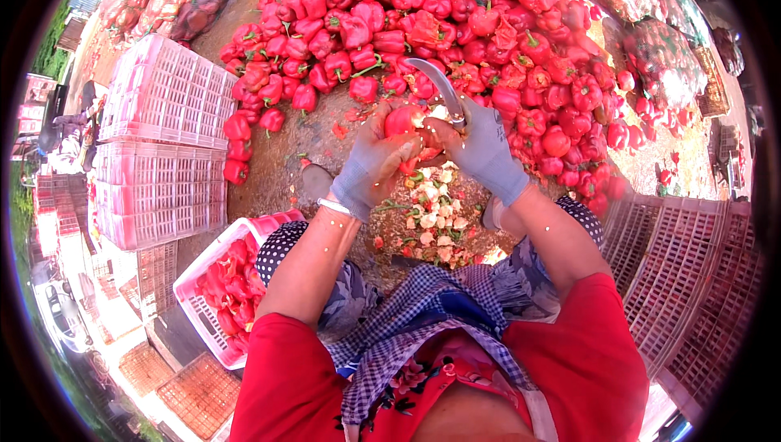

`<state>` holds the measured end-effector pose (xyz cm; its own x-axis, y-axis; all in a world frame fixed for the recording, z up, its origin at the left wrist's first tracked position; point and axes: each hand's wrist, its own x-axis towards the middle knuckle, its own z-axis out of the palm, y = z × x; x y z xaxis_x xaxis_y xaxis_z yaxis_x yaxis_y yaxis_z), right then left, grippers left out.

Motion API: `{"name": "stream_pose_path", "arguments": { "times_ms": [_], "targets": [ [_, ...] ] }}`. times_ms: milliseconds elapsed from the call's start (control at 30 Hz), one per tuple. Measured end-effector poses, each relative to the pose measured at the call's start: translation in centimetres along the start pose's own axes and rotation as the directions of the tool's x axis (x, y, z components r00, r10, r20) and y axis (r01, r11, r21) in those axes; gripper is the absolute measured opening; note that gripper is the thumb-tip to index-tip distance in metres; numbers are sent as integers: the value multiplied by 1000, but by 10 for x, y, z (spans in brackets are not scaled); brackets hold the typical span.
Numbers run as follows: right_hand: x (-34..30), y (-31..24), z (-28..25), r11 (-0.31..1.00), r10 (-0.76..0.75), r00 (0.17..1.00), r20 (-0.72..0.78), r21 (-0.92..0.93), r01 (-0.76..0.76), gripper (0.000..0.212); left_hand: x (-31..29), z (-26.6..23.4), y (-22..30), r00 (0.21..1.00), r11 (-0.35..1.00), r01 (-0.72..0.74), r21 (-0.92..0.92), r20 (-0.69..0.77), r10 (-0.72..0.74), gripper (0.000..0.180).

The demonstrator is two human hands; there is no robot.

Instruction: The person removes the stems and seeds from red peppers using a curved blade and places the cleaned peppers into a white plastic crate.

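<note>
Between my hands is a red bell pepper [401, 121], with pale flesh or core showing on its right side. My left hand [368, 164], in a grey glove with bare fingertips, is closed around the pepper. My right hand [482, 148], gloved the same way, grips a curved knife [440, 86] whose blade arcs up and to the left. Its thumb is close to the pepper, and the handle is mostly hidden in the palm. On the ground below both hands lies a heap of pale pepper cores and scraps [433, 208].
A big pile of red peppers [439, 19] spreads ahead and to the right. At my left stand stacked pink crates [163, 186] and a pink crate [199, 312] filled with peppers. More crates [683, 279] stand at my right. Full mesh sacks [667, 60] lie at the far right.
</note>
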<state>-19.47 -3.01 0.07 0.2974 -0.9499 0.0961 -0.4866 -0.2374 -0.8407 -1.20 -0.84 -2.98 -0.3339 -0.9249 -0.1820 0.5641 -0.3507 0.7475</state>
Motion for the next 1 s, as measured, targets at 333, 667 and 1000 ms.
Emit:
{"name": "stream_pose_path", "arguments": {
  "times_ms": [333, 667, 1000],
  "targets": [
    [18, 26, -6, 993, -63, 979, -196, -111, 42, 41, -12, 9, 11, 991, 995, 37, 88, -132, -26, 47],
    [17, 23, 5, 922, 305, 952, 3, 248, -296, 25, -16, -26, 40, 977, 968, -204, -148, -89, 193, 44],
    [3, 46, 14, 941, 229, 972, -56, 269, -206, 34, -191, -96, 152, 522, 746, -596, 296, -564, 640, 53]
  ]
}}
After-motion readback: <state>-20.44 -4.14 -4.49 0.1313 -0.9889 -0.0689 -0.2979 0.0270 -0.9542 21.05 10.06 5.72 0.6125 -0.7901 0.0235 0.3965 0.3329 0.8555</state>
